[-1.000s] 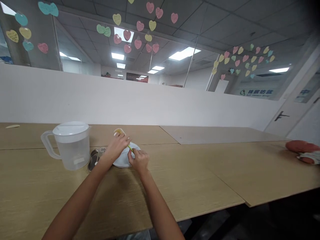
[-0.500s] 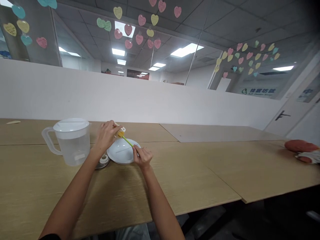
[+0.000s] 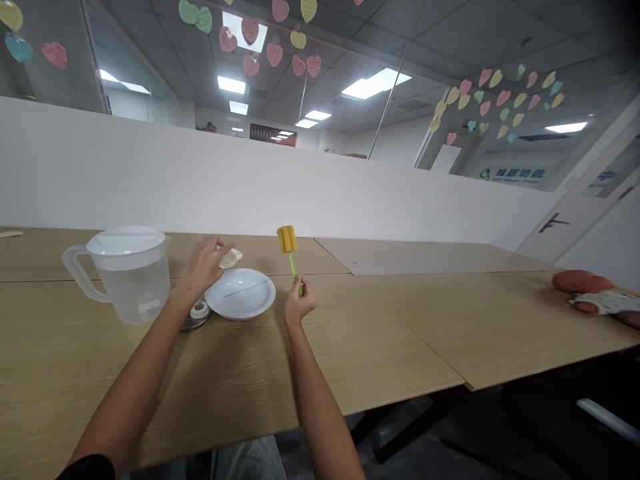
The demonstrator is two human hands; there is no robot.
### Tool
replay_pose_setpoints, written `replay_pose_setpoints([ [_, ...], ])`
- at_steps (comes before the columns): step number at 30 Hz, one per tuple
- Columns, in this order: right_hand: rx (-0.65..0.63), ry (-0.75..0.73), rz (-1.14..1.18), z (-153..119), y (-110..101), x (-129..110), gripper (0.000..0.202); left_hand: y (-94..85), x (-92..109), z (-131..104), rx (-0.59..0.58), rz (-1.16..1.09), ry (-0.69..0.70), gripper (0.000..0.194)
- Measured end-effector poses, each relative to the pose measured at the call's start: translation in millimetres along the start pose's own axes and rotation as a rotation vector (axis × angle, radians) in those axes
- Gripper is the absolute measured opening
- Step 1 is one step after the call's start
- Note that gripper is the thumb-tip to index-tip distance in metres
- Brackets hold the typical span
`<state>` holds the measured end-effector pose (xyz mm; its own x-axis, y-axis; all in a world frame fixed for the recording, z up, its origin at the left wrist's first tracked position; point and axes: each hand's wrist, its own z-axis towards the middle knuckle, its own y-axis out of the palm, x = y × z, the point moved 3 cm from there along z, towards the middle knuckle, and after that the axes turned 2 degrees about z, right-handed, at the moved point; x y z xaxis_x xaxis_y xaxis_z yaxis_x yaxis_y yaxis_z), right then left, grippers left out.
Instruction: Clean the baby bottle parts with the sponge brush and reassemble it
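My left hand [image 3: 204,263] is closed around a small whitish, see-through bottle [image 3: 231,259], tilted with its mouth to the right above the white bowl [image 3: 240,310]. The fingers hide much of the bottle. In my right hand [image 3: 300,303] is a sponge brush [image 3: 287,239], pinched by its thin green handle. Its yellow sponge head points up, clear of the bottle and to the right of the bowl. Beneath my left forearm a small white ring-shaped cap [image 3: 199,309] lies on a dark metal lid or dish [image 3: 193,324], partly covered by the arm.
A lidded clear pitcher [image 3: 137,287] with water in it stands left of my left arm. Red and white cloth-like items [image 3: 585,283] lie at the table's far right. A low white wall [image 3: 250,183] borders the wooden table [image 3: 380,347] behind.
The sponge head has come out of the bottle. My right hand has moved slightly right and turned the brush upright. My left hand still holds the bottle over the bowl, and the camera view has shifted.
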<state>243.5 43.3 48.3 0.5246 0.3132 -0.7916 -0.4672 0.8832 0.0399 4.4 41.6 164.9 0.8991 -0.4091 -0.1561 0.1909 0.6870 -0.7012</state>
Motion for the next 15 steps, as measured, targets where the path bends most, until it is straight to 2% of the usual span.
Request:
replay_pose_setpoints([
  [3,-0.074,0.152,-0.073,2.8,2.8,7.9,0.046,6.2,11.6,2.7,-0.003,0.013,0.056,0.046],
  [6,-0.158,0.207,-0.160,2.4,7.6,17.8,0.043,3.3,19.4,5.7,0.003,-0.028,0.003,0.047],
  [12,-0.403,0.160,-0.416,-7.7,25.4,44.6,0.031,-16.8,23.2,4.9,-0.137,-0.229,-0.232,0.052],
  [15,-0.478,0.157,-0.461,-12.5,29.9,50.4,0.027,-31.1,29.0,4.0,-0.253,-0.313,-0.212,0.048],
])
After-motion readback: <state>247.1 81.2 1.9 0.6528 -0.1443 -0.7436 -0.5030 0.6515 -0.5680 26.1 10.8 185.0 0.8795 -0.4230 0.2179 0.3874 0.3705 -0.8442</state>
